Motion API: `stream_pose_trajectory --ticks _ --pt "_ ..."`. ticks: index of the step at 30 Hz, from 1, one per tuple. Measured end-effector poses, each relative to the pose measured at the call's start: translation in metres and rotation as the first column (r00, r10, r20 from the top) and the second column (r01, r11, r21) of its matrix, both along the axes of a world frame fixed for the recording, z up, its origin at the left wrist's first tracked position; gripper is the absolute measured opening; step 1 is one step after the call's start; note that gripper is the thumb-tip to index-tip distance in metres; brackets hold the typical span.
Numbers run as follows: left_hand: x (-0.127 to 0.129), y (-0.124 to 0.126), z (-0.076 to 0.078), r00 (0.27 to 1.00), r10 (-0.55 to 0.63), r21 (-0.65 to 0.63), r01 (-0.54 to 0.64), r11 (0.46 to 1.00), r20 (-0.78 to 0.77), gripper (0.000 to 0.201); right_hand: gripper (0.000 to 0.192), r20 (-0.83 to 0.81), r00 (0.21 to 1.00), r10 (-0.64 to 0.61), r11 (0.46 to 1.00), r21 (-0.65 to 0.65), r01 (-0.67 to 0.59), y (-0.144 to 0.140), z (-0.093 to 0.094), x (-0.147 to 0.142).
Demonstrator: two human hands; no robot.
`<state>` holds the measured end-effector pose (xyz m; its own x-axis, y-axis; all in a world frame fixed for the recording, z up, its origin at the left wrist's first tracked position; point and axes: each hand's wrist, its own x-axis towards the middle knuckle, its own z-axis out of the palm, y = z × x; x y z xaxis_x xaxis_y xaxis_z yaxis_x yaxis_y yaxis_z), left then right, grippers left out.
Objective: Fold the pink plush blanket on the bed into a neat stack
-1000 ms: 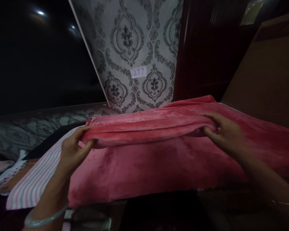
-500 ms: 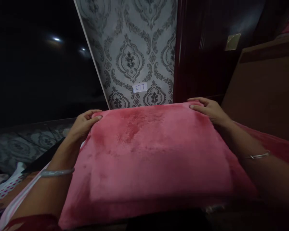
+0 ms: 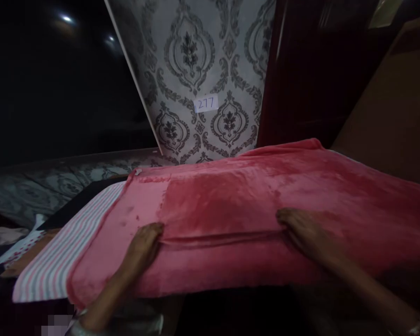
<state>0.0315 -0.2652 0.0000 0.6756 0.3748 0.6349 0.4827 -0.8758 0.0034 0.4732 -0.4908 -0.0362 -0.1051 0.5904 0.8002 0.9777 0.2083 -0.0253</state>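
A thick pink fleece blanket [image 3: 231, 200] lies folded across the surface in front of me. My left hand [image 3: 142, 247] rests flat on its near left part, fingers pressing at a fold line. My right hand [image 3: 301, 228] lies palm down on the near right part, along the same crease. Neither hand grips the cloth; both press on it. The room is dim.
A pink and white striped cloth [image 3: 63, 247] sticks out from under the blanket at the left. Behind stands a patterned grey panel [image 3: 196, 70] with a paper label "277" [image 3: 206, 103]. Dark wooden furniture [image 3: 388, 116] rises at the right; other cloths [image 3: 10, 238] lie far left.
Both hands carried the blanket's edge to the far side, then came back toward me and now press flat on the near fold.
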Motion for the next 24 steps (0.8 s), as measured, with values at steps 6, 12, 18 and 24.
stream_pose_trajectory --ticks 6,12,18,24 --pt "-0.013 -0.022 -0.019 0.999 0.017 -0.125 -0.020 0.992 -0.027 0.019 0.022 -0.142 0.990 -0.015 0.979 -0.205 -0.015 -0.028 -0.015 -0.008" --pt "0.065 -0.017 0.037 0.998 0.066 -0.217 -0.069 0.974 -0.019 0.044 0.045 -0.187 0.971 -0.149 0.959 -0.269 0.095 0.030 0.043 -0.034" --pt "0.170 -0.008 0.044 0.922 0.140 -0.232 -0.234 0.944 -0.362 0.084 0.063 0.016 0.975 -0.221 0.847 -0.493 0.200 0.124 0.051 -0.074" --pt "0.171 -0.006 -0.004 0.878 0.185 -0.261 -0.324 0.909 -0.442 0.080 0.065 0.054 0.969 -0.243 0.801 -0.552 0.231 0.127 0.005 -0.078"
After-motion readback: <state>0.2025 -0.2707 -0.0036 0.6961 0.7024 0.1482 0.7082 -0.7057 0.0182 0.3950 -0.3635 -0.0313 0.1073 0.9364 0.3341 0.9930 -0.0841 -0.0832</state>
